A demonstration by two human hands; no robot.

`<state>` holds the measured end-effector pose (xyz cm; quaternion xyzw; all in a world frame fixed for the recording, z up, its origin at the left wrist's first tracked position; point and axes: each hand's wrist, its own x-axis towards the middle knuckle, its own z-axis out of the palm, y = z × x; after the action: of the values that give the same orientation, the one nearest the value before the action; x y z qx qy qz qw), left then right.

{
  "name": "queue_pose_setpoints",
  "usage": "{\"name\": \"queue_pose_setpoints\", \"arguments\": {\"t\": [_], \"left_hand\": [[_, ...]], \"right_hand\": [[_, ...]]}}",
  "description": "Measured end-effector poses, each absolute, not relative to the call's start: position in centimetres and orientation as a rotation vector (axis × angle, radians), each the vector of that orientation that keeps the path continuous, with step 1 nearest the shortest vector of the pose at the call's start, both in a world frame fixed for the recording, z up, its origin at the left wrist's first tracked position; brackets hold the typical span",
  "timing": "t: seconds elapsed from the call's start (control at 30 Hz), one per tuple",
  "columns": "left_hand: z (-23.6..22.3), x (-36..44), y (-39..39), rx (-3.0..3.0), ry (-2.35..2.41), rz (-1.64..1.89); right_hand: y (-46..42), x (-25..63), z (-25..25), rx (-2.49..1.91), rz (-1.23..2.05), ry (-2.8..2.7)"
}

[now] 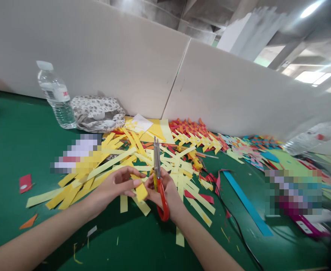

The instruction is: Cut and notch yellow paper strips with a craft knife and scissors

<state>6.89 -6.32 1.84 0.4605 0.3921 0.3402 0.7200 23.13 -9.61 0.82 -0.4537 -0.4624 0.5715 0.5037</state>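
Between the thumb and fingers of my left hand [120, 182] is a short yellow paper strip [141, 192]. My right hand [168, 192] is closed around scissors [162, 207] with red handles, their blades pointing up and away from me. The fingertips of my right hand are close to the strip; whether they also touch it I cannot tell. Under and around both hands lies a loose heap of yellow and pale yellow paper strips [106, 165].
On the green table [18, 150] stand a water bottle [58, 98] and a patterned cloth bag [97, 113] by a grey partition [111, 56]. Woven paper pieces [196, 137] lie behind the heap. A blue strip [247, 203] and a black cable [235, 222] are on the right.
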Motion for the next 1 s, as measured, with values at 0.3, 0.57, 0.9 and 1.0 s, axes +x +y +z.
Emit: {"name": "queue_pose_setpoints", "arguments": {"t": [0.3, 0.57, 0.9, 1.0], "left_hand": [[1.00, 6.37, -5.54, 0.954, 0.767, 0.906], [1.38, 6.71, -5.94, 1.108, 0.963, 0.967], [1.49, 6.91, -5.97, 1.136, 0.961, 0.960], [1.36, 6.86, -5.89, 1.144, 0.950, 0.935]], "right_hand": [[-9.53, 23.14, 0.96, -1.186, 1.393, -1.053], [-9.76, 23.62, 0.32, -1.328, 1.160, -1.140], [-9.71, 23.63, 0.68, -1.424, 1.151, -1.158], [-9.66, 23.72, 0.49, -1.371, 1.155, -1.176]]}}
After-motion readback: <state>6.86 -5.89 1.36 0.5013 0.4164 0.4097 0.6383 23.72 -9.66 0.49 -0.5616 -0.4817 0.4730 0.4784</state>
